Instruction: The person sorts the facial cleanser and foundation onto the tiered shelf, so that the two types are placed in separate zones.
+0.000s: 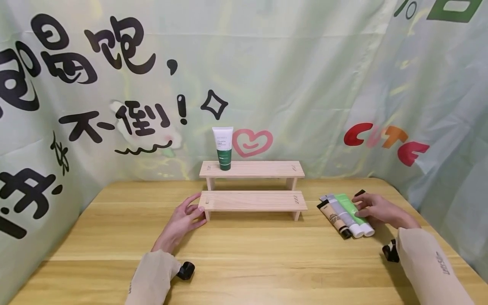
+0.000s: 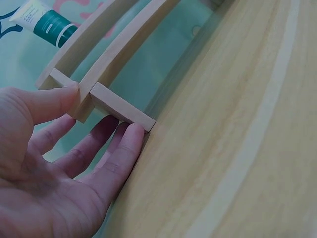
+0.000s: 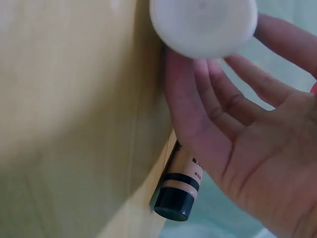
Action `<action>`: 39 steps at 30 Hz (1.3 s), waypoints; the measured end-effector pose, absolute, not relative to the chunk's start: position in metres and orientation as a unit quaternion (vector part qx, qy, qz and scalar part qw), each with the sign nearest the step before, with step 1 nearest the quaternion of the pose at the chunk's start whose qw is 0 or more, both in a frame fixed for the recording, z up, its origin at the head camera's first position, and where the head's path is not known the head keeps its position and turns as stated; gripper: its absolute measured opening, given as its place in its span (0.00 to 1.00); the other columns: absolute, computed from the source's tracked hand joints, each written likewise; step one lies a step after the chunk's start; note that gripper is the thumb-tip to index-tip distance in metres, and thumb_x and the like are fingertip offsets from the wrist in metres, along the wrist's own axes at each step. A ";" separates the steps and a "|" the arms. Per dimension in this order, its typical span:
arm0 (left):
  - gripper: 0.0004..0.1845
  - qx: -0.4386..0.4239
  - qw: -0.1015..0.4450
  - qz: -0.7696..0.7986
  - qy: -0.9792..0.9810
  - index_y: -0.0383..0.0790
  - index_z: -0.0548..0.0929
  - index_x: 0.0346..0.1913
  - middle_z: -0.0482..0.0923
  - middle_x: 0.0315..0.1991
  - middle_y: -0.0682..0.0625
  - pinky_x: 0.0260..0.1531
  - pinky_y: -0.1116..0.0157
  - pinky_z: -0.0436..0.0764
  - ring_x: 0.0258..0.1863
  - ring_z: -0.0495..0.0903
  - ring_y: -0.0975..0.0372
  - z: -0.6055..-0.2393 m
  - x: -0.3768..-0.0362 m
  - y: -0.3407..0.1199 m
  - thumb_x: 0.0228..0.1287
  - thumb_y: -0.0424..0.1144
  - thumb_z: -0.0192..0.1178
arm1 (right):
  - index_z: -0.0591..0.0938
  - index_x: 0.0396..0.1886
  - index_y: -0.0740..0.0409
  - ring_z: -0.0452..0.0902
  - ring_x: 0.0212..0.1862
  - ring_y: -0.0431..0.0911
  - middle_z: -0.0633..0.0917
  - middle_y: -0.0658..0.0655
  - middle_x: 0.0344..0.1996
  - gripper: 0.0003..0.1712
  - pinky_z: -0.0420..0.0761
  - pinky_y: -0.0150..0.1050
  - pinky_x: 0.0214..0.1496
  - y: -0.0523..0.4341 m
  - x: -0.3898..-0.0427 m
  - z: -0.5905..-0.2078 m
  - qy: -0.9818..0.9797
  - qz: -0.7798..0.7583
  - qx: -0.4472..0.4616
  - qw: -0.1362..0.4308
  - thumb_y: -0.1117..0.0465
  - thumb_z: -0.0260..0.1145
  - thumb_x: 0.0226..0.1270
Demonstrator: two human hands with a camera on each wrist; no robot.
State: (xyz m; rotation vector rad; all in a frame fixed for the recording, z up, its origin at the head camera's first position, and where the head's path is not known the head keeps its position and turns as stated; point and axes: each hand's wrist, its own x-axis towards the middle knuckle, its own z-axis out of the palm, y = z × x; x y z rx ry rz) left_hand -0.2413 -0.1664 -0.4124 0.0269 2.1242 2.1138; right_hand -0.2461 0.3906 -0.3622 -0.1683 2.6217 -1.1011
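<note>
A two-step light wooden stand [image 1: 251, 201] sits at the middle of the table. At its left end my left hand [image 1: 187, 216] holds the lower step, the thumb on the board's end and fingers against the leg [image 2: 121, 108]. On the upper step stands a white and green squeeze tube [image 1: 224, 148], cap down. Several tubes lie side by side on the right: a beige tube [image 1: 334, 219] with black ends, a grey-purple tube [image 1: 342, 215] and a green tube [image 1: 346, 204]. My right hand [image 1: 381, 209] grips the green tube, whose white cap [image 3: 203, 25] shows large in the right wrist view.
Another beige tube [image 3: 185, 173] with a black cap lies beside the right hand, mostly hidden behind it in the head view. A printed cloth [image 1: 305, 84] hangs behind the wooden table [image 1: 244, 258] and along its sides.
</note>
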 end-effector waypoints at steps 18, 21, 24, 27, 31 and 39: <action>0.30 0.013 0.076 0.704 0.706 0.41 0.58 0.79 0.72 0.60 0.33 0.52 0.57 0.84 0.53 0.77 0.50 -0.411 -0.243 -0.165 0.80 0.28 0.49 | 0.57 0.67 0.87 0.74 0.44 0.51 0.71 0.73 0.51 0.36 0.85 0.45 0.44 0.402 -0.250 -0.355 0.890 -0.413 -0.002 0.194 0.66 0.61 0.72; 0.30 0.006 0.079 0.706 0.704 0.41 0.58 0.79 0.71 0.60 0.33 0.52 0.56 0.84 0.52 0.78 0.49 -0.412 -0.241 -0.166 0.79 0.28 0.49 | 0.56 0.68 0.87 0.74 0.40 0.49 0.72 0.72 0.51 0.36 0.85 0.45 0.40 0.402 -0.249 -0.351 0.889 -0.420 -0.005 0.184 0.66 0.61 0.74; 0.30 0.003 0.079 0.706 0.703 0.41 0.58 0.79 0.71 0.60 0.33 0.52 0.57 0.84 0.52 0.78 0.49 -0.412 -0.240 -0.166 0.79 0.28 0.49 | 0.55 0.69 0.87 0.73 0.37 0.49 0.74 0.70 0.50 0.38 0.85 0.45 0.37 0.399 -0.249 -0.345 0.889 -0.425 -0.013 0.171 0.65 0.61 0.75; 0.30 0.005 0.076 0.708 0.702 0.42 0.59 0.79 0.72 0.60 0.34 0.53 0.56 0.83 0.52 0.78 0.50 -0.412 -0.240 -0.165 0.79 0.28 0.49 | 0.55 0.70 0.86 0.72 0.35 0.49 0.75 0.67 0.48 0.38 0.84 0.45 0.36 0.396 -0.250 -0.339 0.889 -0.429 -0.017 0.157 0.65 0.61 0.75; 0.30 0.008 0.078 0.707 0.703 0.42 0.59 0.79 0.72 0.60 0.34 0.53 0.55 0.83 0.51 0.78 0.50 -0.412 -0.240 -0.165 0.79 0.28 0.49 | 0.53 0.70 0.86 0.73 0.36 0.48 0.75 0.65 0.47 0.38 0.85 0.46 0.37 0.390 -0.250 -0.333 0.884 -0.441 -0.017 0.154 0.66 0.60 0.75; 0.29 0.006 0.074 0.708 0.703 0.42 0.59 0.79 0.71 0.61 0.33 0.52 0.55 0.83 0.52 0.78 0.49 -0.413 -0.240 -0.166 0.80 0.28 0.48 | 0.48 0.73 0.84 0.78 0.42 0.48 0.74 0.69 0.53 0.40 0.86 0.44 0.43 0.377 -0.258 -0.322 0.865 -0.476 -0.031 0.153 0.65 0.58 0.76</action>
